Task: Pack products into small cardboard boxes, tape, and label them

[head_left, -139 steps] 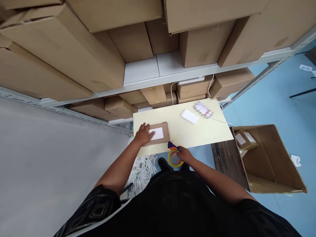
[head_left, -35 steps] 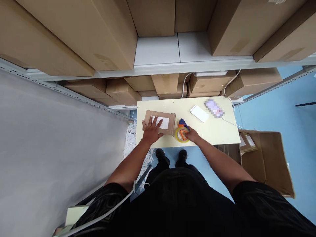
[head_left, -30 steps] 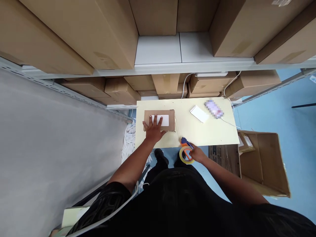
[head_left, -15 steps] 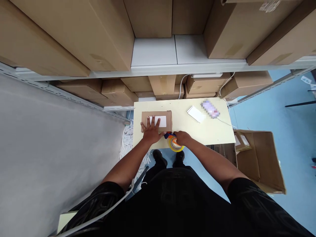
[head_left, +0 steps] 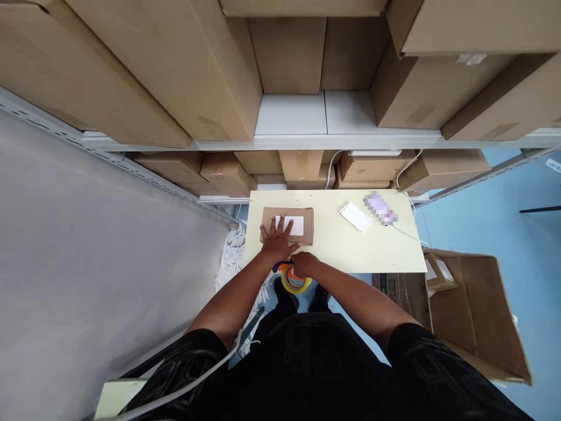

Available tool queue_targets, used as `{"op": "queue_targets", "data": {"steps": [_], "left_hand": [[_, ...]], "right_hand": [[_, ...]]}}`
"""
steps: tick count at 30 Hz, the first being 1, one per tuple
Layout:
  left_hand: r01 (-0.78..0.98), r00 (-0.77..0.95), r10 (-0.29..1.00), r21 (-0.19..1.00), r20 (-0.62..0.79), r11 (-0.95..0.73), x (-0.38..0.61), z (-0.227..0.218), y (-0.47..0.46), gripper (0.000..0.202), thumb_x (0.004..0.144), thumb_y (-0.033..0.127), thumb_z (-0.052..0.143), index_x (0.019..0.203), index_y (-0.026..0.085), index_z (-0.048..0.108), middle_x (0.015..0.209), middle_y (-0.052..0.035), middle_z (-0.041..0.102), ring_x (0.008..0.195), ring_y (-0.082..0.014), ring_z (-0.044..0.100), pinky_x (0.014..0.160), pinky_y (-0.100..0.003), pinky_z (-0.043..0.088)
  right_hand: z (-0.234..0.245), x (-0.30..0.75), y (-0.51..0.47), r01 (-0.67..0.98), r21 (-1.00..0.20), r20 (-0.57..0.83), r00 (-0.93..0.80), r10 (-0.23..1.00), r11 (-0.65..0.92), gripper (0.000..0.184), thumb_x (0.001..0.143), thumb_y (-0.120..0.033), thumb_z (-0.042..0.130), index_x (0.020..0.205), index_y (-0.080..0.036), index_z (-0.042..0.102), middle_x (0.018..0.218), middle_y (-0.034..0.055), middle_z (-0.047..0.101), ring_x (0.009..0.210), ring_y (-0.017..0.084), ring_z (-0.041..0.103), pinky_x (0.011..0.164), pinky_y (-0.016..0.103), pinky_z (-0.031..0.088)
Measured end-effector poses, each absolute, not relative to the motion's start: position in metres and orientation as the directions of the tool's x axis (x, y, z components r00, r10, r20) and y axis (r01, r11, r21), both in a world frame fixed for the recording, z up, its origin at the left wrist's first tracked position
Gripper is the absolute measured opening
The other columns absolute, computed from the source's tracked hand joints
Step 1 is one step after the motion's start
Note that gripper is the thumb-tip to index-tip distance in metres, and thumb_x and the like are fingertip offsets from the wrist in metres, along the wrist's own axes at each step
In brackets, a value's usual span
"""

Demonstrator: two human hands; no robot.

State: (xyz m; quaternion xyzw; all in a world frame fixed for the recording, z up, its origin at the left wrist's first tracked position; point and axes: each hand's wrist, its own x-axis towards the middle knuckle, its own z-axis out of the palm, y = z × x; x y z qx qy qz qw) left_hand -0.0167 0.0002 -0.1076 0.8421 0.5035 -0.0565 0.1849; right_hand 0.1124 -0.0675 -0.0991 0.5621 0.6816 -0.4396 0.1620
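A small flat cardboard box (head_left: 309, 227) with a white label (head_left: 297, 226) lies on the left part of the pale table (head_left: 326, 257). Pressed on its top, partly over the label, is my left hand (head_left: 276, 241), its fingers spread. My right hand (head_left: 305, 264) is closed round a tape dispenser (head_left: 283, 266) with blue and orange parts, just below the table's front edge. A large roll of yellowish tape (head_left: 290, 287) sits in the dispenser. The handle is mostly hidden by my fingers.
White papers (head_left: 355, 216) and a blurred-out phone (head_left: 380, 209) on a cable lie on the table's right. Shelves with cardboard boxes (head_left: 302, 165) rise behind. A large open carton (head_left: 486, 310) stands at right, with small boxes inside. Paper scraps (head_left: 230, 257) cover the floor at left.
My right hand has moved left and toward my body with the tape dispenser, away from the box's front edge. My left hand stays on the box. The view has shifted slightly.
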Motion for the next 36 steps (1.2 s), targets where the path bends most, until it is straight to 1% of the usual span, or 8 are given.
{"op": "queue_targets", "data": {"steps": [7, 12, 16, 20, 24, 30, 33, 36], "left_hand": [[0.856, 0.484, 0.829, 0.351, -0.280, -0.381, -0.021, -0.100, 0.003, 0.084, 0.093, 0.072, 0.046, 0.164, 0.031, 0.028, 0.174, -0.0071, 0.007, 0.159, -0.0413, -0.004, 0.119, -0.074, -0.005], [0.824, 0.489, 0.835, 0.449, -0.251, -0.347, -0.039, -0.093, 0.010, 0.068, 0.097, 0.058, 0.049, 0.156, 0.024, 0.044, 0.172, -0.0097, 0.021, 0.159, -0.0367, 0.011, 0.124, -0.068, 0.009], [0.760, 0.375, 0.925, 0.592, -0.059, -0.270, -0.071, -0.103, 0.005, 0.063, 0.093, 0.043, 0.058, 0.149, 0.016, 0.050, 0.167, -0.0154, 0.031, 0.157, -0.0305, 0.025, 0.127, -0.051, 0.024], [0.670, 0.168, 0.963, 0.741, -0.210, 0.044, -0.099, -0.125, -0.011, 0.084, 0.090, 0.043, 0.063, 0.161, 0.015, 0.028, 0.165, -0.0191, 0.033, 0.150, -0.0298, 0.040, 0.121, -0.047, 0.036], [0.540, 0.205, 0.901, 0.812, -0.383, 0.222, -0.112, -0.143, -0.021, 0.088, 0.091, 0.042, 0.062, 0.163, 0.017, 0.018, 0.166, -0.0184, 0.034, 0.143, -0.0283, 0.050, 0.114, -0.042, 0.044], [0.601, 0.207, 0.867, 0.759, -0.453, 0.253, -0.122, -0.155, -0.027, 0.068, 0.092, 0.042, 0.058, 0.153, 0.016, 0.042, 0.158, -0.0154, 0.048, 0.138, -0.0282, 0.055, 0.113, -0.040, 0.045], [0.627, 0.212, 0.855, 0.737, -0.473, 0.252, -0.129, -0.155, -0.034, 0.060, 0.092, 0.042, 0.057, 0.146, 0.018, 0.052, 0.153, -0.0125, 0.055, 0.134, -0.0271, 0.059, 0.113, -0.038, 0.045], [0.630, 0.221, 0.841, 0.731, -0.494, 0.264, -0.136, -0.153, -0.043, 0.057, 0.090, 0.041, 0.057, 0.142, 0.018, 0.056, 0.150, -0.0118, 0.058, 0.133, -0.0267, 0.060, 0.113, -0.037, 0.045]], "right_hand": [[-0.071, 0.198, -0.120, 0.931, -0.320, -0.712, -0.115, 0.693, -0.175, 0.064, 0.081, -0.018, 0.060, 0.144, -0.015, 0.050, 0.120, 0.0191, 0.072, 0.104, 0.031, 0.072, 0.073, 0.031, 0.051], [-0.084, 0.256, -0.144, 0.696, -0.341, -0.633, 0.327, 0.702, -0.632, 0.039, 0.083, -0.024, 0.058, 0.121, -0.018, 0.060, 0.098, 0.0110, 0.074, 0.086, 0.025, 0.072, 0.065, 0.028, 0.046], [-0.108, 0.281, -0.131, 0.560, -0.375, -0.547, 0.509, 0.664, -0.738, 0.031, 0.082, -0.028, 0.060, 0.113, -0.020, 0.062, 0.093, 0.0069, 0.073, 0.085, 0.023, 0.071, 0.067, 0.027, 0.048], [-0.123, 0.284, -0.112, 0.544, -0.403, -0.524, 0.522, 0.673, -0.736, 0.024, 0.080, -0.027, 0.060, 0.102, -0.017, 0.064, 0.100, 0.0111, 0.072, 0.087, 0.023, 0.071, 0.066, 0.026, 0.048], [-0.117, 0.279, -0.103, 0.520, -0.455, -0.498, 0.525, 0.690, -0.723, 0.025, 0.078, -0.026, 0.058, 0.101, -0.017, 0.066, 0.096, 0.0098, 0.074, 0.088, 0.024, 0.072, 0.068, 0.027, 0.052], [-0.047, 0.283, -0.058, 0.461, -0.641, -0.331, 0.555, 0.763, -0.614, 0.043, 0.083, -0.033, 0.050, 0.123, -0.021, 0.063, 0.114, 0.0098, 0.075, 0.099, 0.026, 0.073, 0.075, 0.031, 0.060], [0.014, 0.283, 0.002, 0.477, -0.768, -0.148, 0.517, 0.843, -0.427, 0.046, 0.081, -0.027, 0.055, 0.127, -0.019, 0.061, 0.118, 0.0091, 0.074, 0.100, 0.024, 0.072, 0.078, 0.029, 0.059], [0.074, 0.279, 0.077, 0.596, -0.751, -0.008, 0.421, 0.907, -0.283, 0.042, 0.085, -0.022, 0.054, 0.125, -0.012, 0.061, 0.114, 0.0108, 0.074, 0.092, 0.020, 0.071, 0.076, 0.027, 0.057]]}}
